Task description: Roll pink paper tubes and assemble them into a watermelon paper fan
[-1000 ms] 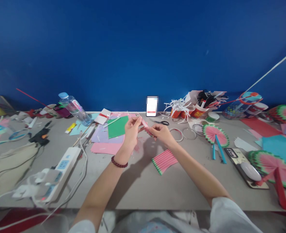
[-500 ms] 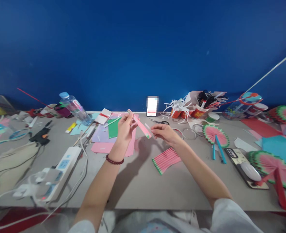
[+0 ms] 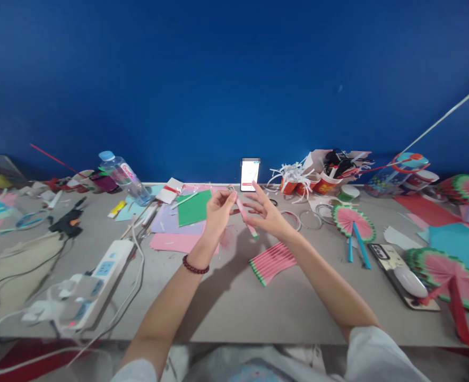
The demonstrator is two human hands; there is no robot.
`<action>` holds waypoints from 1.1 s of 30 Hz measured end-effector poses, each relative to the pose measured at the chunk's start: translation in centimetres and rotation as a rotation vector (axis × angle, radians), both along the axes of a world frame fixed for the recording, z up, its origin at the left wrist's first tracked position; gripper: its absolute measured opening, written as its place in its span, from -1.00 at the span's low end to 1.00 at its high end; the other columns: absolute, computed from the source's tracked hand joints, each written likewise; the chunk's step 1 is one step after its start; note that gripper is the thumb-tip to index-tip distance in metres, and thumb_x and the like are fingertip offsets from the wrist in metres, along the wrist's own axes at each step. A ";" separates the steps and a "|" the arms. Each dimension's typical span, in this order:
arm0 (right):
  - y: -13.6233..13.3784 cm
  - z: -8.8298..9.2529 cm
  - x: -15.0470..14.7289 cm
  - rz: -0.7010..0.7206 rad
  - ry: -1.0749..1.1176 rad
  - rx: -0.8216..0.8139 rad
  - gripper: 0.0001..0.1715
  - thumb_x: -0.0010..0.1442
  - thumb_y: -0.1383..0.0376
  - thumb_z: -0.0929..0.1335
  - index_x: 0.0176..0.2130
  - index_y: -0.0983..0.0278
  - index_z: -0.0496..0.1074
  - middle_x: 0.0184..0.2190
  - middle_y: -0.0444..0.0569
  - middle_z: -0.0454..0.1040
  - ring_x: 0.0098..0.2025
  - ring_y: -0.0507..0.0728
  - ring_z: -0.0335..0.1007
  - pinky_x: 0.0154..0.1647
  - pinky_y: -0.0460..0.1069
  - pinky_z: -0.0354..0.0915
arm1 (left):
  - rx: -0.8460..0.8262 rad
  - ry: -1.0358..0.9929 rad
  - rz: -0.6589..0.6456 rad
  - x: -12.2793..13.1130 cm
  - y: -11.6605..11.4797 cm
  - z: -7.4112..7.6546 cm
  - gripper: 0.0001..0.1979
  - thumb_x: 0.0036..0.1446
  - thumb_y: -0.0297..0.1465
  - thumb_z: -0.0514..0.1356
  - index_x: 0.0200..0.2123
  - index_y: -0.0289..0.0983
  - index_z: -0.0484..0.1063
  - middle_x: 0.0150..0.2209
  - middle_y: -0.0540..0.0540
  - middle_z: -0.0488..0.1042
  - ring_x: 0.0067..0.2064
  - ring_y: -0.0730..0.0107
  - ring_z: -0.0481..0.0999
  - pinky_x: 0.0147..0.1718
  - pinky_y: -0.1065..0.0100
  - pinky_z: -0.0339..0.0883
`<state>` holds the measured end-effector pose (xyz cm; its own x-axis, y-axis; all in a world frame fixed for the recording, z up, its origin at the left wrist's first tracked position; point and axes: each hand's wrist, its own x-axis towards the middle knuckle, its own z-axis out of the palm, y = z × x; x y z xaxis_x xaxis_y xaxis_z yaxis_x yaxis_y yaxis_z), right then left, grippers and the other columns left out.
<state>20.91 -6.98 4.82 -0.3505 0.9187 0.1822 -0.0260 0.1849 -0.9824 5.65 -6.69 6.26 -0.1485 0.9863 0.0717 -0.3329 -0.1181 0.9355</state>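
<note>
My left hand pinches a narrow folded strip of pink paper near its upper end, above the table. The strip slants down to the right and ends in a green tip. Beside it my right hand is open, fingers spread, very close to the strip; whether they touch it I cannot tell. A pleated pink paper piece with green edges lies on the table below my right hand. Behind the hands stands a phone with a lit screen.
Green paper and pink sheets lie to the left, near a water bottle and a power strip. Rightward are paper fans, paper cups and a mouse on a phone. A glue gun lies far left.
My left hand has moved right with the strip, which now hangs steeper. The right hand has gone from pinching a small white piece to spread fingers; that piece no longer shows.
</note>
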 end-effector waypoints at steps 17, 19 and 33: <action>0.7 -0.3 0.4 -0.045 0.107 -0.078 0.15 -0.03 0.25 0.45 0.32 0.10 -0.25 -0.43 -0.18 0.44 -0.42 0.02 0.37 -0.37 -0.04 0.34 | -0.045 0.129 -0.192 0.3 0.5 -1.0 -0.80 -0.15 -0.27 0.34 -0.57 -0.30 0.52 -0.50 -0.08 0.52 -0.38 0.41 0.49 -0.24 0.32 0.43; 0.7 -0.1 0.6 0.022 0.092 -0.104 0.15 -0.01 0.26 0.45 0.32 0.06 -0.26 -0.33 -0.13 0.46 -0.34 0.04 0.39 -0.33 -0.03 0.35 | -0.021 0.122 -0.149 0.1 0.6 -0.9 -0.80 -0.16 -0.26 0.34 -0.56 -0.30 0.53 -0.48 -0.08 0.53 -0.39 0.41 0.49 -0.28 0.34 0.43; 1.6 -0.6 1.9 0.167 0.049 -0.211 0.02 -0.02 0.34 0.45 0.28 0.12 -0.07 -0.30 -0.08 0.52 -0.23 0.08 0.47 -0.11 0.06 0.35 | -0.118 0.048 -0.166 -1.3 0.3 0.4 -0.77 -0.17 -0.29 0.37 -0.43 -0.32 0.57 -0.39 -0.12 0.54 -0.39 0.42 0.50 -0.30 0.36 0.43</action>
<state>22.76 -5.38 4.21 -0.4959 0.8683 0.0135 -0.0872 -0.0343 -0.9956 4.39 -6.36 6.64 0.0173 0.9989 -0.0427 -0.2933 0.0459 0.9549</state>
